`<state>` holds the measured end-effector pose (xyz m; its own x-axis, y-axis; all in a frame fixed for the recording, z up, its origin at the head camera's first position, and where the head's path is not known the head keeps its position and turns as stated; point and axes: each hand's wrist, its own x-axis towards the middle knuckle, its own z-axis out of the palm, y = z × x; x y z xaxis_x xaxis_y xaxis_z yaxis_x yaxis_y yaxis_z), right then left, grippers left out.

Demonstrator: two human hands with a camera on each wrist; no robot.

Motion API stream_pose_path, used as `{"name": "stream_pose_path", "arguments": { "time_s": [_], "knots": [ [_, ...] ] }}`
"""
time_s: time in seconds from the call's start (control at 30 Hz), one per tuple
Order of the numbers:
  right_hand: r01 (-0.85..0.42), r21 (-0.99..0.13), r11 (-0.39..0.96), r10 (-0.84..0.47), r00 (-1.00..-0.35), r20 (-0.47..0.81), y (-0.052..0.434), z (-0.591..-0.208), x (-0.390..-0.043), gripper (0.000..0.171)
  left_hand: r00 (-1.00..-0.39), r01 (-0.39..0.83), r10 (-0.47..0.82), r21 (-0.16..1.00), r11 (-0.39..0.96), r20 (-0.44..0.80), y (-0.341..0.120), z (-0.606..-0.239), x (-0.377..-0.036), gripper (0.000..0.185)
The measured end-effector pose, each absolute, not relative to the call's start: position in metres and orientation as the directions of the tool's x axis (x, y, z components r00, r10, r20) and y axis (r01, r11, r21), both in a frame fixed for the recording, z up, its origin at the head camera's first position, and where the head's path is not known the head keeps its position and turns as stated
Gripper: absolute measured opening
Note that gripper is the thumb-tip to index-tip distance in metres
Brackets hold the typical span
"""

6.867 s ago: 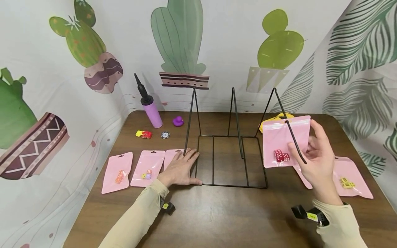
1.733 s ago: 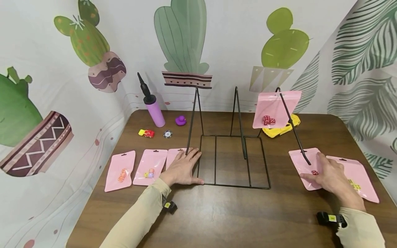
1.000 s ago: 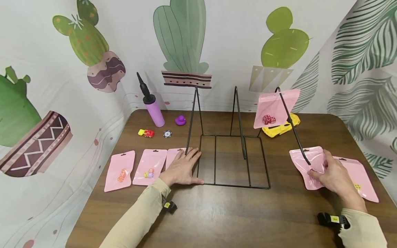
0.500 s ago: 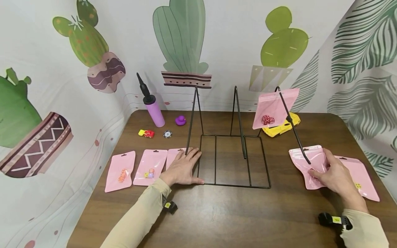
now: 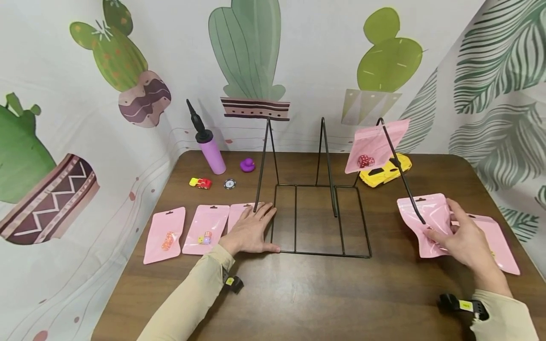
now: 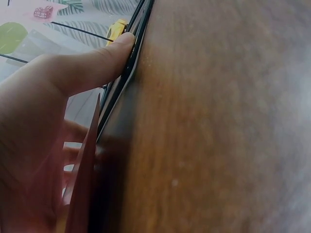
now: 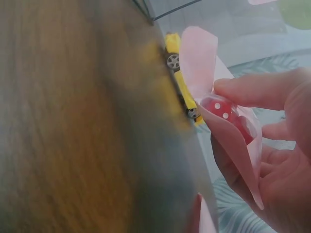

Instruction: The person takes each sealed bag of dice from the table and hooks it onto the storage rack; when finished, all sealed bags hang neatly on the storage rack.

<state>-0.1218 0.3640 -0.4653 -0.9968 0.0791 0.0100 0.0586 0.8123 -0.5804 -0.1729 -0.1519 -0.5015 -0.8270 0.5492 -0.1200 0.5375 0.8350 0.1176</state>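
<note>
Hanging small pink pouches on the black wire rack (image 5: 324, 222) seems to be the work, and it looks only begun: one pouch with red dice (image 5: 373, 144) already hangs on the right arm of the rack, at about 1 o'clock from the middle of the worktop (image 5: 298, 303). The right hand (image 5: 462, 239) pinches a second pink pouch (image 5: 426, 220) at 3 o'clock, thumb and fingers curled on its lower part; its top edge is lifted, and the right wrist view shows a red die (image 7: 221, 109) inside it. Another pouch (image 5: 496, 244) lies flat just beside it, partly under that hand. The left hand (image 5: 251, 232) rests spread and flat at 9 o'clock, pressing the front left corner of the rack and covering part of a pouch (image 5: 236, 218); two more pouches (image 5: 164, 234) (image 5: 206, 229) lie further to the left. So I judge that one is done, one is in hand, and four are left.
</note>
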Motion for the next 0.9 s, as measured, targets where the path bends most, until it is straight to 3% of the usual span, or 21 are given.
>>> {"name": "stream_pose_path", "arguments": {
  "time_s": [0.4,0.9],
  "knots": [
    [-0.073,-0.653,0.754,0.056,-0.983,0.175,0.357,-0.449,-0.111,0.094,-0.827,0.540,0.550,0.110,0.834,-0.113,-0.151,-0.501,-0.172,0.115],
    [-0.172,-0.742,0.647,0.020,-0.970,0.243,0.334,-0.424,-0.093,0.093,-0.828,0.543,0.551,0.095,0.835,-0.108,-0.151,-0.502,-0.173,0.116]
  ]
}}
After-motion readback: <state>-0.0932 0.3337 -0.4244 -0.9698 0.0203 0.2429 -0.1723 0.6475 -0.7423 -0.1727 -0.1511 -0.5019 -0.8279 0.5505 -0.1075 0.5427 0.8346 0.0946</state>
